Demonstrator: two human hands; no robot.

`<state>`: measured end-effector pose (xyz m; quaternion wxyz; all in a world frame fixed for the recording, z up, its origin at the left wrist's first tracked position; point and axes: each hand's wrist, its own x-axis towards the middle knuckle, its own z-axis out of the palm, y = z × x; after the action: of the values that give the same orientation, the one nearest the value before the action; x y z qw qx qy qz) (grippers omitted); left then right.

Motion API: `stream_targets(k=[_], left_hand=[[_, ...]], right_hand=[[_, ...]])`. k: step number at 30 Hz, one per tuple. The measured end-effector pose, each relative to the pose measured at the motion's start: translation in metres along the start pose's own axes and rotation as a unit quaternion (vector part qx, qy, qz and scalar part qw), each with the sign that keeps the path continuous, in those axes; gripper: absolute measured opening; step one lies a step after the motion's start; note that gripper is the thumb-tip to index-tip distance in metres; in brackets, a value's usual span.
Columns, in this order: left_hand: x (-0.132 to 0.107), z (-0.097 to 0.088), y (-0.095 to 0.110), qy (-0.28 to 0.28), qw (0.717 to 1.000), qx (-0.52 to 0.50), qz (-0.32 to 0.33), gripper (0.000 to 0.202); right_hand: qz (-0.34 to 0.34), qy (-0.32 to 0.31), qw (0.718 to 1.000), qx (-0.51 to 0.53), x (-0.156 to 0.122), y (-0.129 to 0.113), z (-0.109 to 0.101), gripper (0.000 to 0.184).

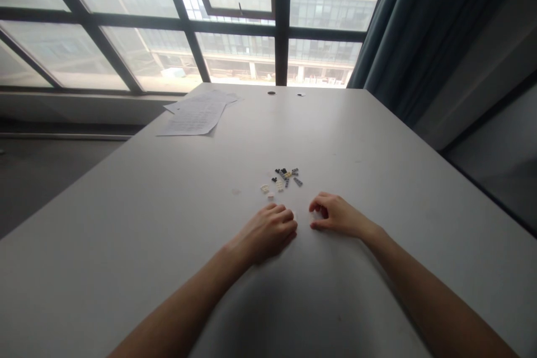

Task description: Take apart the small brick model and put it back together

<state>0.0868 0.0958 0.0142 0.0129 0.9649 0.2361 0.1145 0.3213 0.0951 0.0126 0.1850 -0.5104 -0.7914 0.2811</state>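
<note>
My left hand (pixel 274 230) rests on the white table with its fingers curled under and closed. A sliver of something pale shows beside its fingertips, but what it holds is hidden. Just to the right, my right hand (pixel 338 215) is curled, thumb and index finger on either side of a small whitish piece (pixel 314 216) that barely stands out from the tabletop. A narrow gap separates the two hands. Ahead of them lies a loose group of small building bricks: white ones (pixel 264 188), black ones (pixel 274 179) and grey ones (pixel 297 182), with a yellowish piece (pixel 287 174) among them.
Sheets of printed paper (pixel 195 114) lie at the table's far left edge. Two round cable holes are near the back edge of the white table (pixel 356 140). Beyond it stand large framed windows, and a dark blue curtain (pixel 403 33) hangs at the right.
</note>
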Motion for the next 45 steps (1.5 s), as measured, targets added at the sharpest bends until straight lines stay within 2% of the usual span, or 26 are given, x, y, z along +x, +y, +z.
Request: stream_targets(k=[7,12,15,20,23,29,38,45], left_hand=[[0.001,-0.001,0.001,0.007,1.0,0.0,-0.004,0.018],[0.0,-0.008,-0.005,0.055,0.998,-0.007,-0.026,0.014],[-0.004,-0.013,-0.017,0.098,0.993,-0.023,-0.066,0.015],[-0.014,-0.01,-0.045,0.135,0.97,-0.079,-0.185,0.017],[-0.017,-0.004,-0.057,0.135,0.956,-0.1,-0.24,0.019],[-0.011,0.0,-0.073,0.126,0.954,-0.066,-0.265,0.025],[-0.012,0.002,-0.083,0.091,0.947,-0.057,-0.302,0.021],[-0.014,0.009,-0.083,0.103,0.935,-0.053,-0.334,0.024]], right_hand=[[-0.005,-0.001,1.0,0.017,0.0,0.003,-0.002,0.022],[-0.004,-0.003,1.0,0.018,0.0,0.004,-0.001,0.029],[-0.003,0.0,1.0,0.025,-0.001,0.006,0.0,0.035],[0.007,0.012,0.999,0.045,-0.01,0.007,0.004,0.038],[0.009,0.035,0.998,0.048,-0.018,0.006,0.009,0.04],[0.001,0.103,0.994,0.02,-0.025,0.004,0.023,0.024],[-0.018,0.115,0.993,0.006,-0.025,0.002,0.025,0.02],[-0.033,0.122,0.992,-0.014,-0.027,0.004,0.027,0.027]])
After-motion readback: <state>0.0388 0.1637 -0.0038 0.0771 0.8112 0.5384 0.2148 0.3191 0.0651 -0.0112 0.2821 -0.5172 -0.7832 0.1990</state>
